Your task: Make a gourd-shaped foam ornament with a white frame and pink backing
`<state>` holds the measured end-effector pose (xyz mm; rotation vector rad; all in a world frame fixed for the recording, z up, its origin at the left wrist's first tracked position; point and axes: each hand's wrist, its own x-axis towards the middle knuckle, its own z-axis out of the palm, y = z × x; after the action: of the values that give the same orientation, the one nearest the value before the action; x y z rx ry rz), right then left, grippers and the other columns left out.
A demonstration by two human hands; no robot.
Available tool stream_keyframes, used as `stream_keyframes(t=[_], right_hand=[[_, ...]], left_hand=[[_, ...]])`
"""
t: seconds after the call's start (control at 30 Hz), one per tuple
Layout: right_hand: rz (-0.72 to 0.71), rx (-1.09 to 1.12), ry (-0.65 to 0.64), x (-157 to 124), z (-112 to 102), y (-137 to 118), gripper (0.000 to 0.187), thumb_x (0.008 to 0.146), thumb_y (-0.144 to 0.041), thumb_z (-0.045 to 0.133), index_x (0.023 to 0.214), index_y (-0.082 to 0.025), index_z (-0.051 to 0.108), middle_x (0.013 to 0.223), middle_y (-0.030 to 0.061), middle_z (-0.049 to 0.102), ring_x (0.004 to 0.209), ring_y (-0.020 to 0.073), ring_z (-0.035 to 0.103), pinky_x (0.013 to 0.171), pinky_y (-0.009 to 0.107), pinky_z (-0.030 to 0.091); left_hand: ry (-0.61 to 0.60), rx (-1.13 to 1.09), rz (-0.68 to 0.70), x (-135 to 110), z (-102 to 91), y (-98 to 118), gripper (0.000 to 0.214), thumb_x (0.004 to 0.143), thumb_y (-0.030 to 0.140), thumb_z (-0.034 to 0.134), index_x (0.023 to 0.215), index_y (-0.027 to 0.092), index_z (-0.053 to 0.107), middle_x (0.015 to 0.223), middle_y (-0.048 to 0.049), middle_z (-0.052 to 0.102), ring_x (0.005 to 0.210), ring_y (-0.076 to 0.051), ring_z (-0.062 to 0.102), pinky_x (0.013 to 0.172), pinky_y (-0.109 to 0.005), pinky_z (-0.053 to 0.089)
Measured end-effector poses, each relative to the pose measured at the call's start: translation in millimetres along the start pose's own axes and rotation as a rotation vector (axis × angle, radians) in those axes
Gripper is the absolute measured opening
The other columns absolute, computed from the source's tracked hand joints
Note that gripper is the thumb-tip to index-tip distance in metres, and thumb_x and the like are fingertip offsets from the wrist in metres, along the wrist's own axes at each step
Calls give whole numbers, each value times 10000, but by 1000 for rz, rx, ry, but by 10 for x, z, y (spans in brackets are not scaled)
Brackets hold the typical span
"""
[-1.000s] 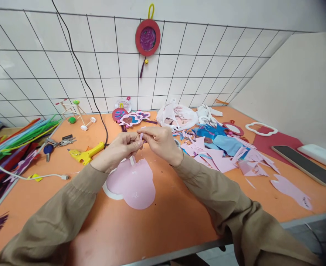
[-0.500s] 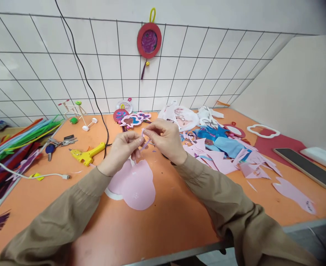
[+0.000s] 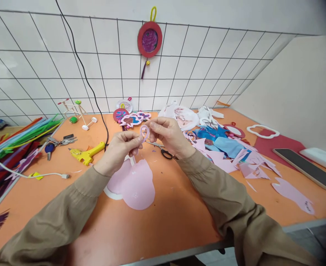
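Backing onto a tiled wall (image 3: 104, 66), this orange counter (image 3: 179, 210) has scraps (image 3: 224, 162) near its back right corner, a pink cutout (image 3: 139, 184) between front and back edges. Left hand (image 3: 121, 151) is pinching the strip (image 3: 147, 137); right hand (image 3: 172, 136) nearly closed beside it, can't tell if gripping. Scissors (image 3: 167, 154) now peek out. Strip's just rounded into a loop, held toward the back edge, so the bend's probably taking.

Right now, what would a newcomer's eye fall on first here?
Probably the round red tasselled ornament on the white tiled wall, high and straight ahead. Next, the lilac loop pinched in the left hand over the orange table, near the pink lobed paper cutout; then the yellow glue gun lying to that hand's left.
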<state>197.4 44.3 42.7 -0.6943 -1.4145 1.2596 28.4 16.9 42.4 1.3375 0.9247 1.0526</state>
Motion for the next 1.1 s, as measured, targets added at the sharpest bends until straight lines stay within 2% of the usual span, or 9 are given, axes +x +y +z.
stream_keyframes(t=[0.13, 0.23, 0.33, 0.6, 0.77, 0.93, 1.1], right_hand=[[0, -71, 16, -18, 9, -16, 310, 694, -433, 776, 728, -141, 678, 601, -19, 621, 437, 64, 519, 424, 206, 392], [-22, -122, 19, -33, 43, -14, 308, 702, -417, 776, 696, -139, 643, 572, -30, 592, 442, 63, 508, 435, 206, 408], [-59, -138, 18, -40, 68, -6, 322, 719, -429, 762, 694, -147, 608, 583, -41, 574, 445, 56, 489, 434, 204, 407], [-86, -140, 0, -60, 125, 45, 329, 768, -427, 718, 689, -171, 527, 579, -64, 509, 446, 45, 438, 458, 208, 367], [-67, -34, 25, -52, 151, 110, 340, 737, -429, 735, 666, -167, 529, 571, -60, 512, 449, 44, 417, 464, 211, 342], [3, 69, -2, -23, 85, 75, 357, 707, -463, 764, 707, -164, 568, 530, -67, 502, 445, 52, 432, 449, 206, 334], [3, 38, -45, -18, 56, 12, 347, 736, -478, 729, 843, -162, 633, 691, -36, 577, 466, 52, 496, 444, 213, 358]], left_hand=[[38, 19, 20, 11, -17, 0, 242, 690, 360, 749, 620, 151, 647, 540, 12, 564, 438, -60, 440, 424, -205, 287], [23, 67, 27, -1, -1, -5, 258, 727, 382, 727, 638, 147, 667, 481, 20, 529, 412, -58, 409, 408, -204, 257], [-6, 47, 9, -20, 29, -5, 263, 739, 397, 714, 690, 139, 691, 553, -5, 604, 385, -50, 406, 385, -207, 246], [-36, 122, 8, -48, 59, 25, 302, 747, 398, 688, 618, 138, 601, 537, 17, 559, 391, -41, 385, 389, -195, 261], [-42, 184, 56, -40, 52, 20, 277, 744, 345, 666, 583, 147, 555, 493, 38, 500, 413, -41, 360, 400, -186, 249], [-36, 114, 16, -37, 32, 62, 281, 758, 368, 665, 621, 146, 561, 541, 21, 556, 408, -37, 364, 400, -189, 239], [-42, 144, 22, -29, 11, 54, 288, 761, 379, 670, 625, 149, 562, 545, 19, 558, 416, -44, 377, 403, -191, 260]])
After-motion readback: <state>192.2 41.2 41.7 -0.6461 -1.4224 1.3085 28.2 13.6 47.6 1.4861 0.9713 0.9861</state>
